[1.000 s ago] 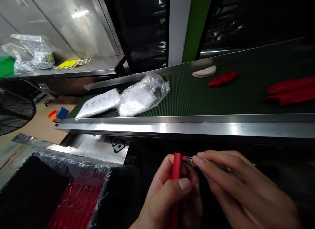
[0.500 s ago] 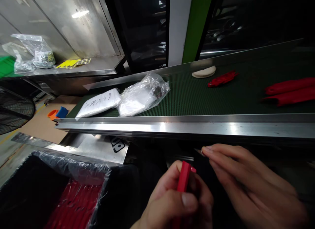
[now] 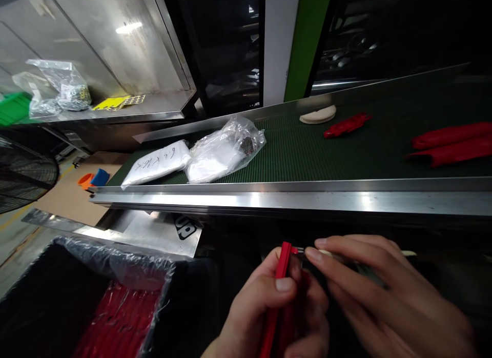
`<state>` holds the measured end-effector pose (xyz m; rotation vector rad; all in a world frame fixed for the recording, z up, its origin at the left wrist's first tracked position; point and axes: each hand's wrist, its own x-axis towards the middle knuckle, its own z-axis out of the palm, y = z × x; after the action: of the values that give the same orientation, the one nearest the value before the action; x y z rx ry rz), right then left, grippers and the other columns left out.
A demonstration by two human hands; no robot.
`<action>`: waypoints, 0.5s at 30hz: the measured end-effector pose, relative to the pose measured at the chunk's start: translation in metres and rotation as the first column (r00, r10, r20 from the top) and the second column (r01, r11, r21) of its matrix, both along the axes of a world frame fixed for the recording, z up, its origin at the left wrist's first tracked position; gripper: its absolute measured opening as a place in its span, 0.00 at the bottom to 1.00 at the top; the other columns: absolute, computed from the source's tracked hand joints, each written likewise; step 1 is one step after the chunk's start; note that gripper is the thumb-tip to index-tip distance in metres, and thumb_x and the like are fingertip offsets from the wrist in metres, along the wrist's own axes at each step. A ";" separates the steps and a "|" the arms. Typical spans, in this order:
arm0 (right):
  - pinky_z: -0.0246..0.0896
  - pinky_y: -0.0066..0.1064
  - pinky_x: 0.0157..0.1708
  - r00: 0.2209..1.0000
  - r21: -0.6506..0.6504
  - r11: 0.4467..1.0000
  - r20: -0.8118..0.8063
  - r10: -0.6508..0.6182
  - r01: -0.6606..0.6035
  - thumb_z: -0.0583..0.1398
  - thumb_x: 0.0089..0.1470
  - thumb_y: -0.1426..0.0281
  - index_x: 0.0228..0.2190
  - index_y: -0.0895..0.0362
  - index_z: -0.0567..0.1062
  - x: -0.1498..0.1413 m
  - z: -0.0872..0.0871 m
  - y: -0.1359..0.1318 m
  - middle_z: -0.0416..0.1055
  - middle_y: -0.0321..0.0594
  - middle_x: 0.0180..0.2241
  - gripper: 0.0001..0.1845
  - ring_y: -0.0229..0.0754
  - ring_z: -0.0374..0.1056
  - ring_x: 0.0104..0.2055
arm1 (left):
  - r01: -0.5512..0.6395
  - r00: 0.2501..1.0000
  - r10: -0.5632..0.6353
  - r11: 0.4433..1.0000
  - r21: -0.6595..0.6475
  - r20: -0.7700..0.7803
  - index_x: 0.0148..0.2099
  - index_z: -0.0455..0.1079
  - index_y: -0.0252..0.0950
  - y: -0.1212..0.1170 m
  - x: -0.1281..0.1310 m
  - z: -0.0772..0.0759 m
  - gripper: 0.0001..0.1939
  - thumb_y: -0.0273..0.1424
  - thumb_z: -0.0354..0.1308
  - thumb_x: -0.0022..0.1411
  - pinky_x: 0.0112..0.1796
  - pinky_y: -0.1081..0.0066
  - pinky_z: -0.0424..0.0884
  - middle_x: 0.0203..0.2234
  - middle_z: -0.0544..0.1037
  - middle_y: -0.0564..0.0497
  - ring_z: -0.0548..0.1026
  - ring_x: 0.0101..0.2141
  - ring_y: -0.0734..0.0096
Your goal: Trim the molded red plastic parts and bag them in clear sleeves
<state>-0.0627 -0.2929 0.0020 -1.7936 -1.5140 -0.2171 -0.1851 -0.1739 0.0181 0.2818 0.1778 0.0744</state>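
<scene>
My left hand (image 3: 269, 306) is closed round a long red plastic part (image 3: 283, 263), held tilted upright with its top end above the thumb. A small pinkish-red nub sticks out from the part's right side near the top. In the fingertips of my right hand (image 3: 369, 276) is a thin tool with a metal tip and a pale handle (image 3: 325, 253); its exact kind is unclear. The metal tip is at the nub, and the fingers hide most of the handle. Lower down, my left palm covers the rest of the red part.
Beyond my hands runs a green conveyor belt (image 3: 292, 160) with a metal rail (image 3: 307, 200). On it lie white plastic-wrapped packs (image 3: 157, 163), a pale curved piece (image 3: 318, 115) and red parts (image 3: 453, 142). At lower left, a lined black bin (image 3: 42, 286) holds several red pieces (image 3: 119, 317).
My right hand has moved left, bringing the tool's tip to the nub. The pale handle now shows between the fingers. The red part has shifted slightly up and left.
</scene>
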 end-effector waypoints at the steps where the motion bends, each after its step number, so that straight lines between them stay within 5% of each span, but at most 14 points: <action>1: 0.61 0.36 0.43 1.000 -0.002 1.000 0.006 -0.004 0.004 0.57 0.58 0.84 0.52 0.56 0.72 0.000 0.000 0.000 0.67 0.44 0.48 0.22 0.42 0.65 0.49 | -0.003 1.000 0.003 1.000 -0.002 0.002 0.39 0.64 0.33 0.000 0.000 0.001 0.08 0.32 0.49 0.63 0.15 0.86 0.54 0.26 0.64 0.51 0.60 0.15 0.87; 7: 0.62 0.37 0.44 0.999 0.004 1.000 0.033 -0.003 0.002 0.57 0.56 0.84 0.52 0.57 0.72 0.004 0.000 -0.006 0.67 0.46 0.48 0.23 0.44 0.65 0.49 | 0.029 0.995 -0.027 0.999 -0.018 0.097 0.41 0.63 0.35 -0.003 0.003 -0.010 0.07 0.32 0.48 0.63 0.16 0.86 0.56 0.26 0.65 0.51 0.60 0.16 0.85; 15: 0.60 0.47 0.46 0.969 -0.017 1.000 0.246 -0.018 0.023 0.59 0.57 0.74 0.59 0.50 0.66 0.013 -0.025 -0.016 0.67 0.46 0.48 0.28 0.51 0.66 0.49 | 0.187 0.965 -0.145 0.964 -0.188 0.217 0.41 0.67 0.35 -0.007 0.006 -0.023 0.14 0.40 0.48 0.66 0.17 0.85 0.59 0.25 0.60 0.54 0.61 0.16 0.86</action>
<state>-0.0492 -0.3091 -0.0227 -1.8520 -1.6730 -0.4506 -0.1793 -0.1804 -0.0046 0.0791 -0.0410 -0.0829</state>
